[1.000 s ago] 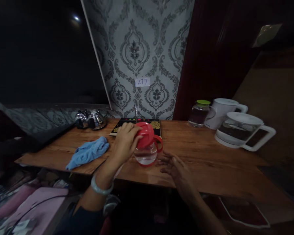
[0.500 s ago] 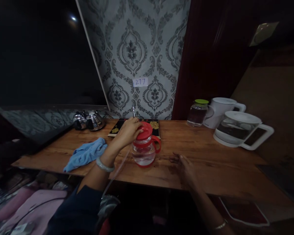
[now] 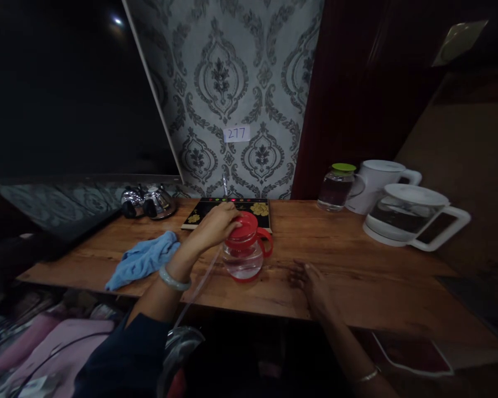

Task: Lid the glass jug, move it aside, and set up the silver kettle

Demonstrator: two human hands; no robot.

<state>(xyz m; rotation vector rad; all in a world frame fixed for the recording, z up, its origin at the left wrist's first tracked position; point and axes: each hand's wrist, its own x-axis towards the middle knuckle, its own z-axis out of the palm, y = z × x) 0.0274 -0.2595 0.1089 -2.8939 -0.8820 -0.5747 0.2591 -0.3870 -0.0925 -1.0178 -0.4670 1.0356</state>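
Note:
A clear glass jug (image 3: 243, 261) with a red collar and red handle stands upright near the table's front edge, partly filled with clear liquid. My left hand (image 3: 219, 222) is closed on the round red lid (image 3: 245, 225), which sits at the jug's mouth. Some of its fingers hide behind the lid. To the right of the jug, my right hand (image 3: 313, 284) rests low over the tabletop, fingers apart and holding nothing. A clear tube (image 3: 203, 282) runs down past the table edge beside the jug.
Behind the jug lies a black induction cooker (image 3: 255, 209) with gold flowers. A blue cloth (image 3: 143, 260) and shiny kettles (image 3: 160, 203) are on the left. On the right stand a green-lidded jug (image 3: 336, 188), a white pitcher (image 3: 367, 188) and a clear pitcher (image 3: 406, 213).
My left hand has lowered the red lid, closing the gap above the jug's collar. The right hand stays in about the same place. The view has tilted slightly.

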